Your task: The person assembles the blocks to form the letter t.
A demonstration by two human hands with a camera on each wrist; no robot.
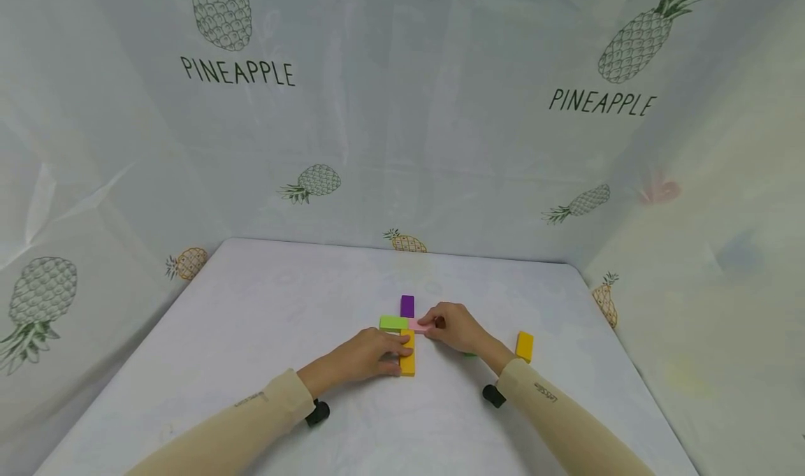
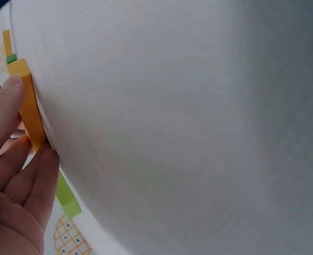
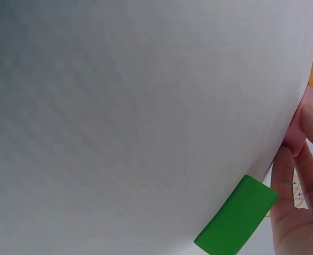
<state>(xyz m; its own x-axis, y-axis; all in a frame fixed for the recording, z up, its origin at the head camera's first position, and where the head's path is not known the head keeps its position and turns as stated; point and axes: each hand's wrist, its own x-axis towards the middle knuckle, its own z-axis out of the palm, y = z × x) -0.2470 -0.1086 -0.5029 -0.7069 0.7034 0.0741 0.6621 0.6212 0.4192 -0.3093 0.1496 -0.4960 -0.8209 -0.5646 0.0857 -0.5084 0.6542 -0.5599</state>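
Long and flat, an orange block (image 1: 407,368) lies on the table with my left hand (image 1: 365,354) at its left side. In the left wrist view the thumb and fingers of that hand grip the same orange block (image 2: 32,114). My right hand (image 1: 459,326) pinches a pink block (image 1: 414,325) between thumb and fingers. The pink block's left end meets a light green block (image 1: 393,323), and the two form a crossbar at the orange block's far end. Just beyond them lies a purple block (image 1: 407,306). Fingers cover part of the pink and orange blocks.
A darker green block (image 3: 236,215) lies near my right wrist, mostly hidden in the head view. Farther right is a second, shorter orange block (image 1: 525,346). The white table (image 1: 302,280) is backed by a pineapple-print sheet (image 1: 402,112). Dark wrist cameras hang below both sleeves.
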